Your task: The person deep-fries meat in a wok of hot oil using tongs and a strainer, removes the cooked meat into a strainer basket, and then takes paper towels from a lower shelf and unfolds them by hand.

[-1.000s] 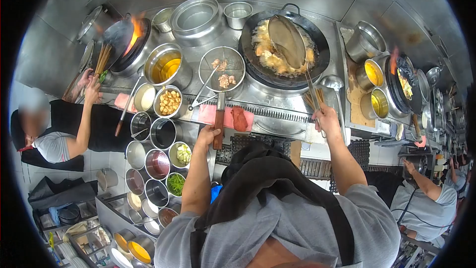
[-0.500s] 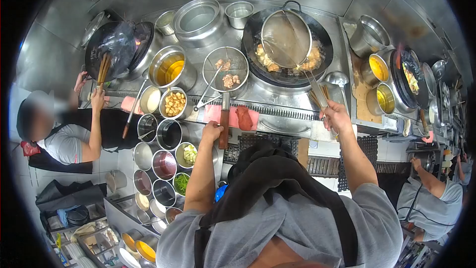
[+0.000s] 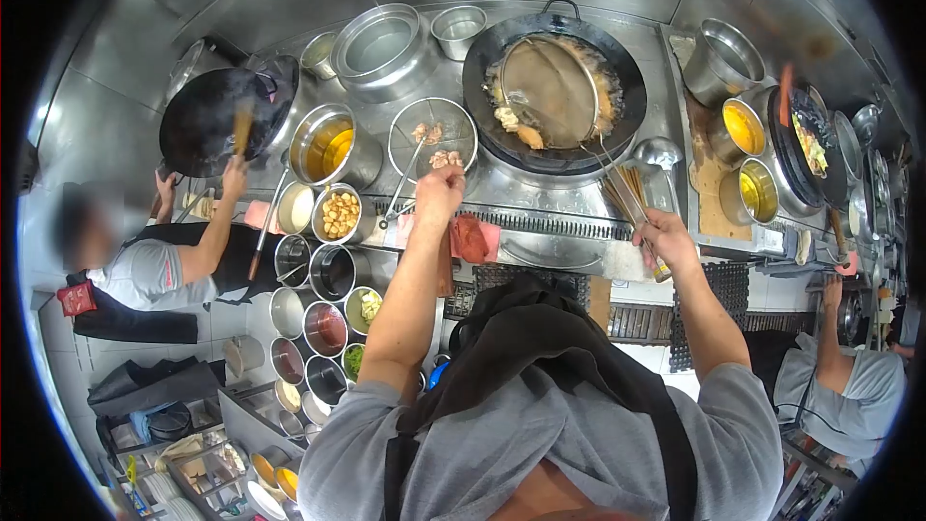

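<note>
My right hand [image 3: 668, 239] is wrapped round the handle of a large mesh skimmer [image 3: 548, 87]. Its round head lies in the wok [image 3: 628, 130], over hot oil with browned food pieces [image 3: 529, 136]. My left hand [image 3: 439, 195] is closed at the near rim of a second round strainer [image 3: 403, 159], its fingertips close to the pale meat pieces [image 3: 426, 132] inside. What those fingers hold, if anything, is hidden. Below my left wrist, the strainer's wooden handle [image 3: 445, 265] shows partly behind my forearm.
A ladle [image 3: 660, 152] rests right of the wok. Pots of yellow oil [image 3: 335, 142] and browned chunks [image 3: 340, 216] stand at left, with several ingredient tins below. A red cloth [image 3: 471, 237] lies on the front edge. One co-worker [image 3: 159, 270] handles a steaming wok [image 3: 207, 125]; another person [image 3: 839, 381] stands at right.
My left hand has left the wooden handle and moved forward to the strainer's rim. The skimmer head has come lower and nearer in the wok; my right hand keeps its handle.
</note>
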A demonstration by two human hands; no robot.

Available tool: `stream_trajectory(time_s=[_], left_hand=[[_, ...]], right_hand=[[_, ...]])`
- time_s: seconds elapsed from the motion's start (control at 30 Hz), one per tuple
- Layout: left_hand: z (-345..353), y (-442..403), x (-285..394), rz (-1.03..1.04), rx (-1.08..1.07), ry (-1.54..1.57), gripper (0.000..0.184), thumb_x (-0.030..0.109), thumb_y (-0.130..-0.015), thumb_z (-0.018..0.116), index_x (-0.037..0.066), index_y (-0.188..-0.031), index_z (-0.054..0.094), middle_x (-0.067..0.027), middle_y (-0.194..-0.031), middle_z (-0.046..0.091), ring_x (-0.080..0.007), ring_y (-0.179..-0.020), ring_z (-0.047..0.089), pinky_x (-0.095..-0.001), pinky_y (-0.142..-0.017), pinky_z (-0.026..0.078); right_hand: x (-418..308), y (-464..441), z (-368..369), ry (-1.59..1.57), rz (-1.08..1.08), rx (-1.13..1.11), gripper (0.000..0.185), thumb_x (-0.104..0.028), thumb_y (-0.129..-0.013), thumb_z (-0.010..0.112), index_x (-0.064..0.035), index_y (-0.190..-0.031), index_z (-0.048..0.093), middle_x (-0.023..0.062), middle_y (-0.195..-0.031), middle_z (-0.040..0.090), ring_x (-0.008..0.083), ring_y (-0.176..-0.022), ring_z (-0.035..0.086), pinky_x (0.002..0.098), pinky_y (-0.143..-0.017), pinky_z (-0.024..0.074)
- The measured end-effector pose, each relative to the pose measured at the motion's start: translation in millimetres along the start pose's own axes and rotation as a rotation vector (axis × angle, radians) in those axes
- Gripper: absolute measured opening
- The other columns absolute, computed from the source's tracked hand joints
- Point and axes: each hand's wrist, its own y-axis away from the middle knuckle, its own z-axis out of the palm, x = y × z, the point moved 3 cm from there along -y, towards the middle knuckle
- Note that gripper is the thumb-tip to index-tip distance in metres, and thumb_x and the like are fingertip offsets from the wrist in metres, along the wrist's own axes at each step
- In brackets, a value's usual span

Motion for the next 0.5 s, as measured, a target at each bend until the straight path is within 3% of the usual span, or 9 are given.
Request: stream_trajectory(time_s=[0.2,0.37,0.5], left_hand=[[4,-23,25,0.146,0.056,-0.065,0.018,0.017,-0.079,0.065,0.012,-0.094,0.073,-0.0144,-0.082,0.069,-0.0264,-0.075,0.069,-0.0349,-0.071,0.053],[15,-74,52,0.261,-0.028,-0.333,0.016,0.018,-0.081,0.060,0.012,-0.087,0.072,-0.0155,-0.090,0.068,-0.0336,-0.084,0.066,-0.0430,-0.080,0.052],[34,-103,72,0.133,-0.101,-0.436,0.015,0.020,-0.080,0.062,0.010,-0.086,0.071,-0.0143,-0.090,0.068,-0.0337,-0.090,0.065,-0.0450,-0.083,0.052]], right_hand=[[-1,-11,13,-0.234,0.023,-0.059,0.026,-0.002,-0.084,0.050,0.0056,-0.107,0.060,0.0090,-0.070,0.060,0.0150,-0.037,0.050,0.0269,-0.032,0.0393],[-4,-18,12,-0.279,0.022,-0.106,0.021,-0.003,-0.087,0.051,0.0043,-0.104,0.059,0.0073,-0.070,0.061,0.0127,-0.036,0.050,0.0246,-0.030,0.0378],[-8,-17,4,-0.254,0.034,-0.124,0.025,-0.003,-0.086,0.051,0.0041,-0.109,0.059,0.0056,-0.068,0.060,0.0114,-0.036,0.049,0.0236,-0.031,0.0379]])
